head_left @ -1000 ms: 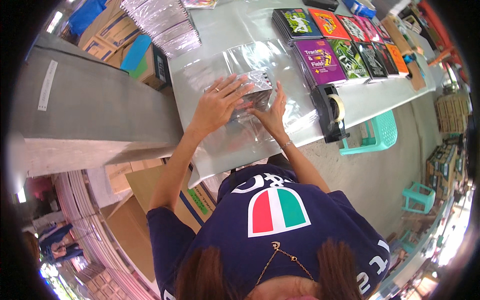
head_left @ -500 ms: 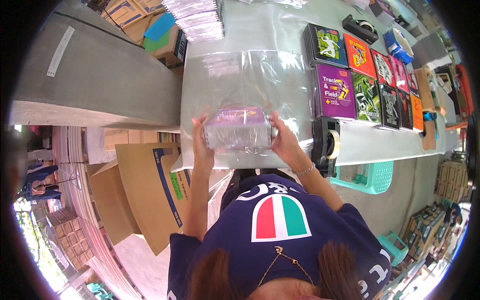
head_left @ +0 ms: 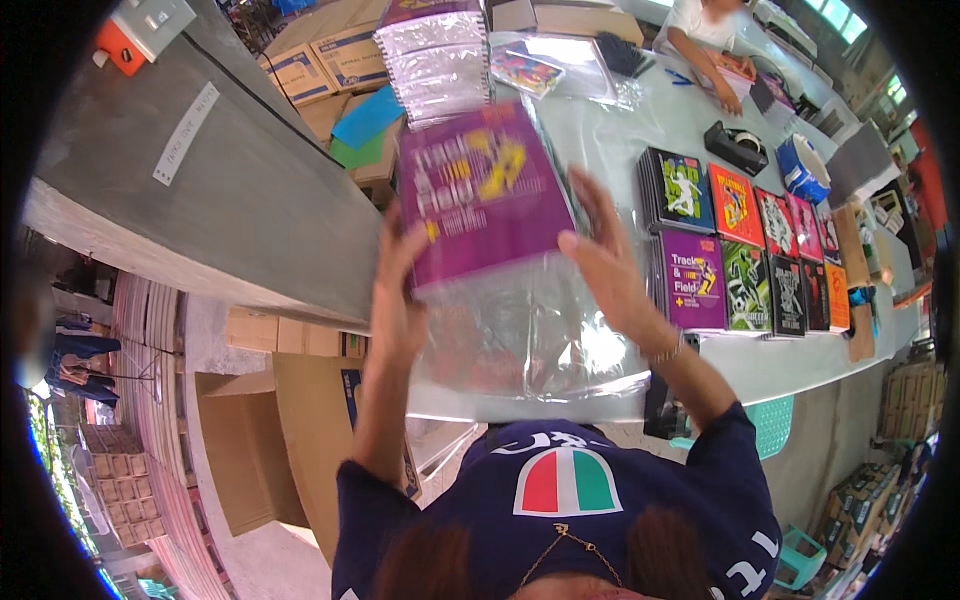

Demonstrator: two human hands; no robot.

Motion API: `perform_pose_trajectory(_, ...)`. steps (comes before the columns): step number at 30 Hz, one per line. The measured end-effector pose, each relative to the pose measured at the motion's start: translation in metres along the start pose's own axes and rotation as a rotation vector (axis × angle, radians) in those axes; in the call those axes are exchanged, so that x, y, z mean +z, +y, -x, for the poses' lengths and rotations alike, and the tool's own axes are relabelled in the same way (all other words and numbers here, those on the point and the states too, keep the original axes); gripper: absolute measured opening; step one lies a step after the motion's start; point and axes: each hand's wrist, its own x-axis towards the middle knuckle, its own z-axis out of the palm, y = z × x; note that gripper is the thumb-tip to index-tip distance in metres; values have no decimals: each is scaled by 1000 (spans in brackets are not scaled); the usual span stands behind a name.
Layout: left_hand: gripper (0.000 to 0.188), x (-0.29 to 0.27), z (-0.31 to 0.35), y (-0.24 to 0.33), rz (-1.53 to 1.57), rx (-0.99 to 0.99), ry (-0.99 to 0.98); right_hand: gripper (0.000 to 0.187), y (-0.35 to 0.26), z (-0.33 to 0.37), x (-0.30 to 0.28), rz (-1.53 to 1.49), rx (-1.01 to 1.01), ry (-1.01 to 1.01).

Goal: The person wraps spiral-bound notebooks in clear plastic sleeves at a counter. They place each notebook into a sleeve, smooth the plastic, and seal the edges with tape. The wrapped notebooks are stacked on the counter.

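Between both hands, purple plastic-wrapped notebook (head_left: 484,190)

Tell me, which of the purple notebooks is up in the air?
The purple notebook in a clear plastic sleeve, held up between the left hand and right hand. The other purple notebook lies flat on the table in the row of colourful ones.
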Motion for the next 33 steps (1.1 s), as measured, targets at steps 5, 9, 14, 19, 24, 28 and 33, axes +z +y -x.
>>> perform_pose_trajectory(5,43,39,-117,83,95,307,-83,83,-40,-127,34,75,-498,-87)
perform_pose_trajectory(9,54,51,-217,132,91,364,-241,82,-39,-217,41,74,-644,-50)
perform_pose_trajectory(14,34,35,-348,145,-389,290,-88,82,-7,-257,19,319,-634,27)
perform_pose_trajectory(19,28,45,-381,111,-455,178,-40,58,45,-223,-78,882,-462,229)
perform_pose_trajectory(24,36,23,-419,103,-746,252,-69,40,49,-147,-172,654,-122,416)
perform_pose_trajectory(28,38,-31,-419,134,-975,828,205,37,43,-86,-204,708,30,165)
perform_pose_trajectory(33,40,38,-314,50,-950,1124,293,52,45,48,-324,1199,211,-76)
